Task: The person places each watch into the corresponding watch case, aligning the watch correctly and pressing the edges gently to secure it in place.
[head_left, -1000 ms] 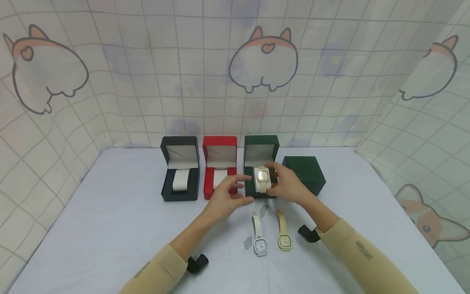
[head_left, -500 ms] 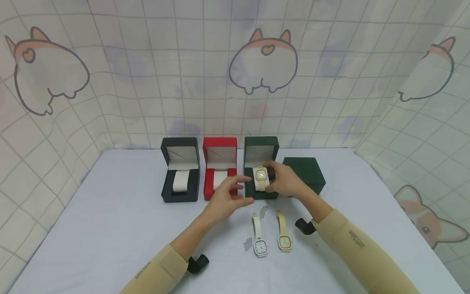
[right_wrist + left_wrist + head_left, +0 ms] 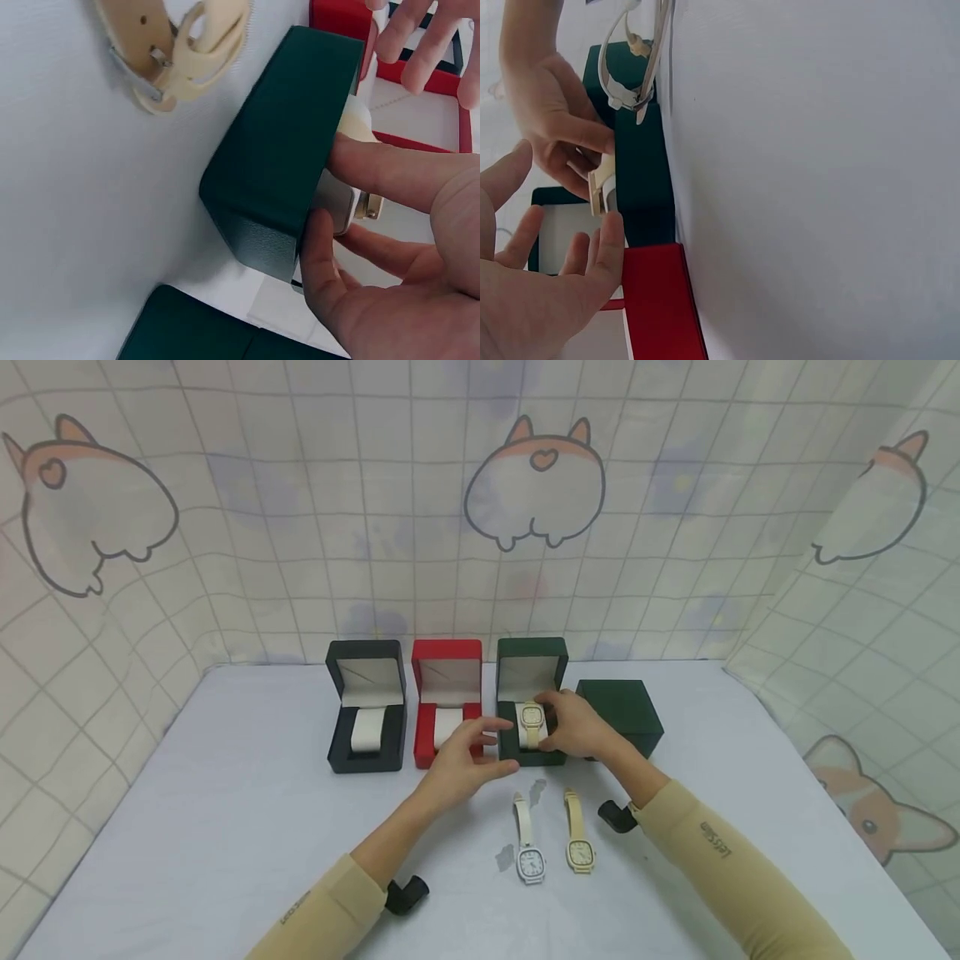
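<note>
A wristwatch (image 3: 532,717) with a pale gold face and cream strap is wrapped around a white cushion (image 3: 335,199) inside the open green watch box (image 3: 532,647). My right hand (image 3: 576,727) reaches in from the right, its thumb and fingers pinching the sides of the cushion and watch. Just left of that box, my left hand (image 3: 457,764) hovers with fingers loosely spread, its palm facing the green box and overlapping the red box (image 3: 447,650). In the left wrist view, the left fingertips (image 3: 612,225) are close to the green box's corner.
A black watch box (image 3: 365,650) stands open at the left, holding a white cushion, as does the red one. Behind my right hand sits a closed green box (image 3: 621,703). A white-strapped watch (image 3: 529,852) and a cream-strapped watch (image 3: 579,843) lie in front.
My right hand has moved slightly left and the watch with its cushion has shifted left and settled in the green box. My left hand has stayed almost still.
</note>
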Tool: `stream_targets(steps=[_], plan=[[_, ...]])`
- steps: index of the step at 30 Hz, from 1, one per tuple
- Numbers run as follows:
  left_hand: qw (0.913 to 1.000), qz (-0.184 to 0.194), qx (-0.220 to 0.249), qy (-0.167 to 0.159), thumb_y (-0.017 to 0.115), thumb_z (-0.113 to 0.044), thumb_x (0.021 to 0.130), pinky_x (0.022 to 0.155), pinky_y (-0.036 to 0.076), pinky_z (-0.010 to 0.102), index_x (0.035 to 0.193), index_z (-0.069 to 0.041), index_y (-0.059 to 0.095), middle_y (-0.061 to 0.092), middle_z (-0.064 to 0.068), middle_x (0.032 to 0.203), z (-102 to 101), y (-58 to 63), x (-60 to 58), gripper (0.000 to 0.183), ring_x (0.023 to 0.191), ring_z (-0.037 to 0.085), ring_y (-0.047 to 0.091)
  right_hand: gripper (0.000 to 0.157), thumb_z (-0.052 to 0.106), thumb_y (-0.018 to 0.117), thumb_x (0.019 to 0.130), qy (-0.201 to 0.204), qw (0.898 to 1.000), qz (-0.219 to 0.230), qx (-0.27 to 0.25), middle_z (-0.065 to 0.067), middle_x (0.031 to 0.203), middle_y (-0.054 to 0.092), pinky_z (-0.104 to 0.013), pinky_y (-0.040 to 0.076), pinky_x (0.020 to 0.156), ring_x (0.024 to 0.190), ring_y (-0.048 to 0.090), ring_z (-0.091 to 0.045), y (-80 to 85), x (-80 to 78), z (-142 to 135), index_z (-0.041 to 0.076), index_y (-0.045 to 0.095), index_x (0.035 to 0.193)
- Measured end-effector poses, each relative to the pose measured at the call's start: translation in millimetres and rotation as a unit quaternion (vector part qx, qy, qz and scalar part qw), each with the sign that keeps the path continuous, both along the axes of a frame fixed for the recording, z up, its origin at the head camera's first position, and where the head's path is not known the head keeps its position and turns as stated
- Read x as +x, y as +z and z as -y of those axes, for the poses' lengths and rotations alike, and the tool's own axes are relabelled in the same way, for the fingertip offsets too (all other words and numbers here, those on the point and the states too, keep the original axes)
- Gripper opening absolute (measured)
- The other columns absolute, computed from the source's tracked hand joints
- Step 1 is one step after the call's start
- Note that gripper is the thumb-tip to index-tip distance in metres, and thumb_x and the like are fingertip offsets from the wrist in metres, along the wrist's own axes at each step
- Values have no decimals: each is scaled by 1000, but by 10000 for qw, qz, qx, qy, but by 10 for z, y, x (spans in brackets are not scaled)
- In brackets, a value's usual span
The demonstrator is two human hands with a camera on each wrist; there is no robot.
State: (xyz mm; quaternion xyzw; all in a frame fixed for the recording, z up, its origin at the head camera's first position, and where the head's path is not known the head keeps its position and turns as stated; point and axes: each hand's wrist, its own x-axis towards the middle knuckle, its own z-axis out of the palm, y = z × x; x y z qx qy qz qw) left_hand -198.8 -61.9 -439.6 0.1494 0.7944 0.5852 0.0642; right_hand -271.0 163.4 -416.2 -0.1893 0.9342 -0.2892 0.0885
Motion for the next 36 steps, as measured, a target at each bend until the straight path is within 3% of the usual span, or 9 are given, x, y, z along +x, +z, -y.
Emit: stream_targets(steps=[9,20,30,36], plan=[[9999,98,-20,-3,82,-17,90,97,55,40,136,-22,61,51,6,142,-23,3,-3,52,129,33,53,68,0,85,77,-2,9993,-327,177,-21,113,61,-48,53,88,99,57,-31,4,36,48,-10,54,136],[9997,-111,-199,-25,78,-15,93,96,55,43,138,-18,60,54,10,142,-24,31,-62,48,126,31,55,72,0,82,83,153,9997,77,186,-22,118,65,-43,57,88,101,65,-30,98,75,21,-11,45,144],[9987,-326,-396,68,77,-19,95,84,58,37,139,-21,60,55,13,140,-41,132,-175,47,120,31,59,71,-2,79,86,104,9999,118,27,-23,121,63,-43,58,84,104,66,-34,223,90,-66,-8,43,147],[9976,-528,-429,88,75,-19,96,81,60,36,139,-24,60,54,7,139,-37,234,-254,46,122,30,58,58,5,77,90,114,9997,-136,-140,-23,122,62,-44,58,84,106,66,-34,376,52,-191,-7,53,140]])
